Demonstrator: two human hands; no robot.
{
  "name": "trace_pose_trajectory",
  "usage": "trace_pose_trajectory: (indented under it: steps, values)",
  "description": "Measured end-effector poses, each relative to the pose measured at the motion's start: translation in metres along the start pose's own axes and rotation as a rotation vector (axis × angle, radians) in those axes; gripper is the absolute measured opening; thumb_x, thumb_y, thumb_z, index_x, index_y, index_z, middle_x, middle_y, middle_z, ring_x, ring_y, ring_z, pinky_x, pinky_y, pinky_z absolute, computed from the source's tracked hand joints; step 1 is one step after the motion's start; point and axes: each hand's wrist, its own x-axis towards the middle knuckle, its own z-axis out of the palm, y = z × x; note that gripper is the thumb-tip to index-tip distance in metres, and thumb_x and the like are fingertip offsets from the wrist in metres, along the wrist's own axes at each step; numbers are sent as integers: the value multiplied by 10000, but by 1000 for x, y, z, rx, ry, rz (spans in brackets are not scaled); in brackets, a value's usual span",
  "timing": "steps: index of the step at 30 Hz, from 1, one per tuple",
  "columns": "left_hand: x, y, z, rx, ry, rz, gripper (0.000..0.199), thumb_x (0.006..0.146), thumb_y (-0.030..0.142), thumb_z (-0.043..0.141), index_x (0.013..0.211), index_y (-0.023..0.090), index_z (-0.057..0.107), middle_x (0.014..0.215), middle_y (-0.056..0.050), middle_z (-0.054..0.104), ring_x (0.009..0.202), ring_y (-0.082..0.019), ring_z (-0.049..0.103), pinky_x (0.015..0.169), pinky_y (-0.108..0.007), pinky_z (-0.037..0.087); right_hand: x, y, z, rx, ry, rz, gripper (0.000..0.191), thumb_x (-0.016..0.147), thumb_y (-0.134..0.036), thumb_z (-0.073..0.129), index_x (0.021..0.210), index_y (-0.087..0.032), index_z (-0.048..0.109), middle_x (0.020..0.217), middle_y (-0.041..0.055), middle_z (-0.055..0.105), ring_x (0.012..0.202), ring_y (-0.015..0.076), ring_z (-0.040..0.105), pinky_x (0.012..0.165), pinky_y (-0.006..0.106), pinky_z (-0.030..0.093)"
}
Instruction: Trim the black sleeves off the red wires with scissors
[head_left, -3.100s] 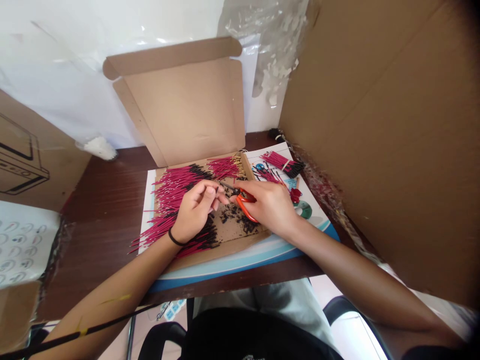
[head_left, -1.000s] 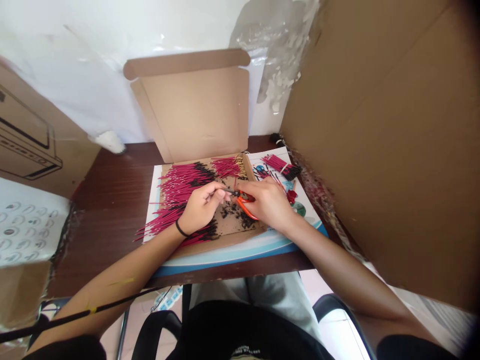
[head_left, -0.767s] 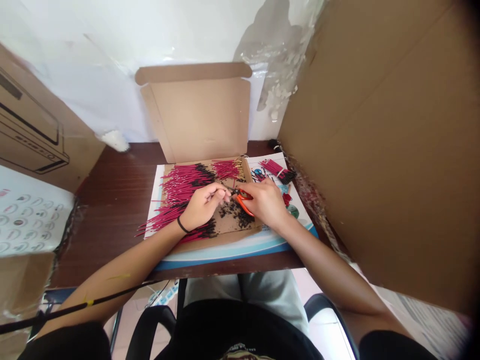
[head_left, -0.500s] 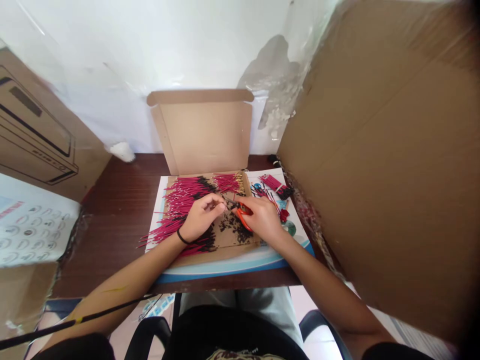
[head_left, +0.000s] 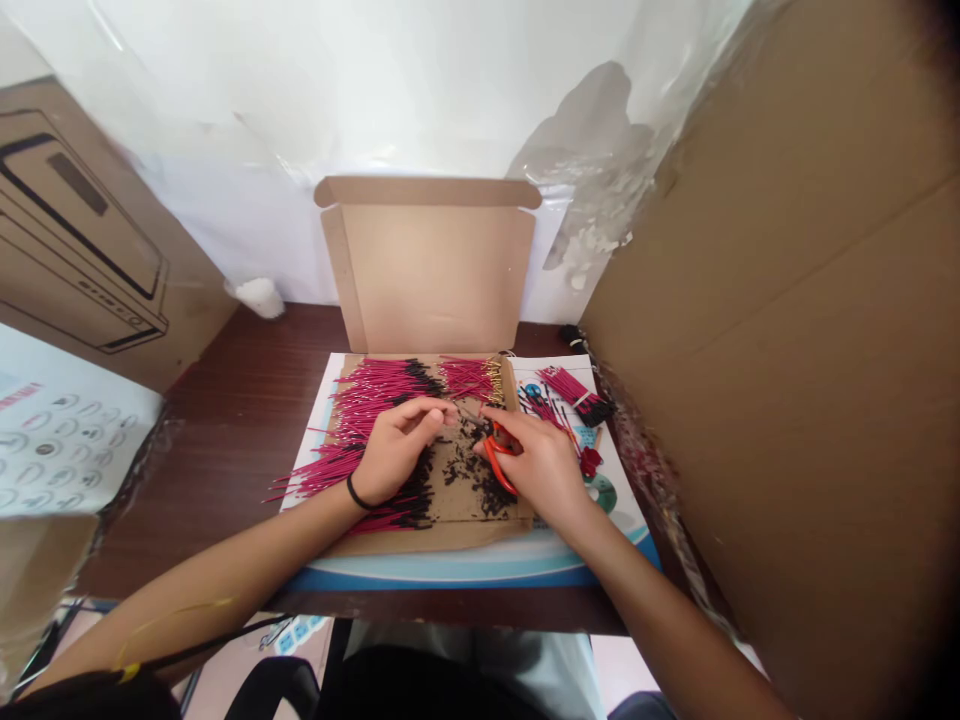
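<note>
My right hand [head_left: 541, 462] is closed around orange-handled scissors [head_left: 498, 466], their dark blades pointing left toward my other hand. Opposite it, my left hand [head_left: 401, 448], with a black band at the wrist, has thumb and fingers pinched near the blade tips. Whatever sits in that pinch is too small to make out. Under and beside the left hand lie many thin red wires [head_left: 375, 385] with black ends. A smaller group of red wires [head_left: 469, 378] with gold-coloured tips lies beyond the hands. Small black scraps [head_left: 469, 470] are scattered on the cardboard between my hands.
The flat cardboard box [head_left: 442, 540] has its lid [head_left: 435, 270] raised against the wall. To the right lie a banded red wire bundle [head_left: 574, 392] and a small red object [head_left: 590, 461] on a printed sheet [head_left: 634, 525]. Large cartons flank the brown table [head_left: 202, 430].
The camera view has shifted, so the table scene sits slightly lower and further right. Both hands stay close together over the box, the scissors still in my right hand.
</note>
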Motion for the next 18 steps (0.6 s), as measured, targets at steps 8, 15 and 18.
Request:
trace_pose_trajectory:
  steps: [8,15,18]
  values:
    - [1,8,5,39,-66,87,131,749,275,708,798,159,672,782,-39,720,706,-127,661,706,-254,545,-1,-3,3,-36,88,-69,290,796,-346,716,1036,-183,710,842,50,754,738,193,692,720,320,498]
    - [1,3,5,19,-89,67,180,689,288,760,738,149,657,732,-45,719,669,-136,669,648,-249,548,-4,-9,0,-49,76,-161,288,834,-341,677,1046,-146,685,870,75,747,754,186,686,749,313,460]
    - [2,3,5,57,-76,97,180,693,302,754,758,150,683,739,-48,728,659,-140,669,639,-254,550,-5,-10,-2,-78,37,-178,294,840,-351,670,1049,-145,680,889,81,745,775,195,683,747,319,451]
